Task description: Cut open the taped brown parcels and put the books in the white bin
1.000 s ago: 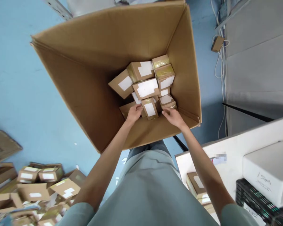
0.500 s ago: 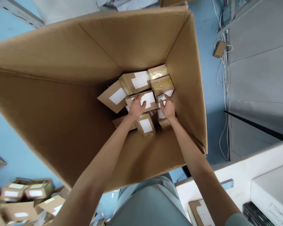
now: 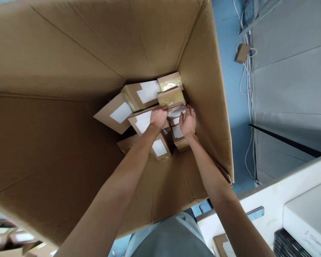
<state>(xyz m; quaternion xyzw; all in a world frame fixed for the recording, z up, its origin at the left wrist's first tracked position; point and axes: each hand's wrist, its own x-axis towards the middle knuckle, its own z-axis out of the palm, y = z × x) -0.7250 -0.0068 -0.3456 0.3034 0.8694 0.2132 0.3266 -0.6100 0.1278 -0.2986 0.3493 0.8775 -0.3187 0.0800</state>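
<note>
Deep inside a large cardboard carton (image 3: 203,78), both my hands are at a small cardboard box (image 3: 177,111) with a white label. My left hand (image 3: 159,117) is closed at its left side, fingers curled over the edge. My right hand (image 3: 188,121) grips its right side, beside the carton wall, with the thumb toward the label. Just beyond lies a box with yellowish tape (image 3: 171,97). Under my left wrist, a labelled box (image 3: 141,121) is partly covered. My fingertips are partly hidden.
More labelled boxes lie around: a wide box (image 3: 137,98), a tilted box (image 3: 112,114) and a nearer box (image 3: 162,148). Outside, cables (image 3: 248,82) run along the blue floor. A white surface at right holds a phone (image 3: 256,213) and a white box (image 3: 309,217).
My left hand has shifted right, off the middle labelled box to the small box's side. My right hand has moved to that box's right side. The view has come closer over the carton.
</note>
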